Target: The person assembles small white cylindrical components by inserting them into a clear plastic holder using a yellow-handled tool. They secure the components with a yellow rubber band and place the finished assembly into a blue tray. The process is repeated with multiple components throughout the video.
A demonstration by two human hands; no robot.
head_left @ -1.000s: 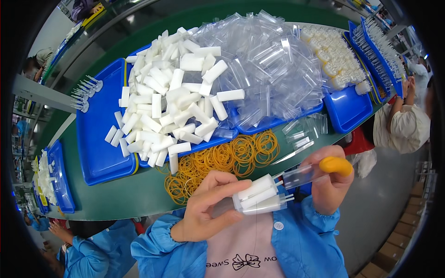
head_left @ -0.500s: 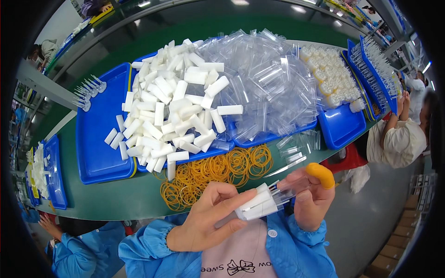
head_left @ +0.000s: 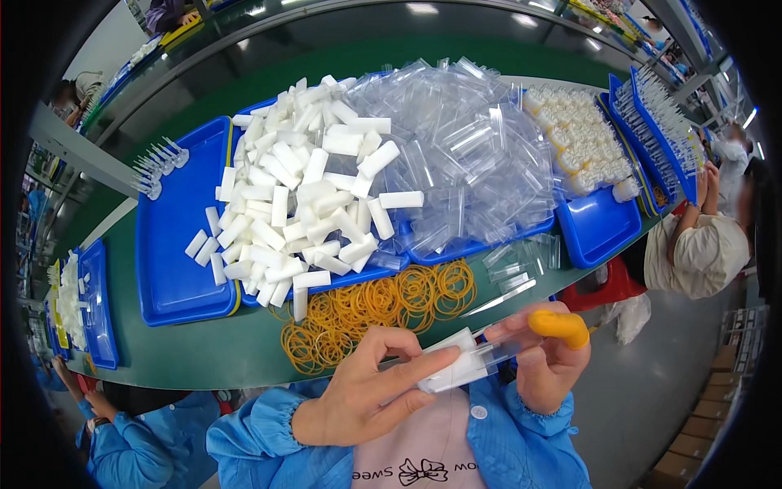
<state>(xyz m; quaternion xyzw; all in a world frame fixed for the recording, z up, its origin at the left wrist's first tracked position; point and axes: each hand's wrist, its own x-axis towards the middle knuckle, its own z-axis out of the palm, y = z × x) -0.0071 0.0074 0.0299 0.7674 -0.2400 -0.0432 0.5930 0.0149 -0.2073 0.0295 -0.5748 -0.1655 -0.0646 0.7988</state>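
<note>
The left hand [head_left: 371, 399] pinches the white block [head_left: 458, 368], now almost fully seated in the clear sleeve [head_left: 509, 350]. The right hand [head_left: 546, 363] grips the sleeve above the bands [head_left: 383, 306], closer than before.

Yellow rubber bands [head_left: 383, 306], blue trays [head_left: 175, 244]

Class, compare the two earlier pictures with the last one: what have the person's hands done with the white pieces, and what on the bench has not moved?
The left hand has pushed the white foam sticks, fanned out a second ago, together into the clear sleeve that the right hand holds; they now lie as one bundle. Both hands keep their grip. The rubber bands and blue trays have not moved.
</note>
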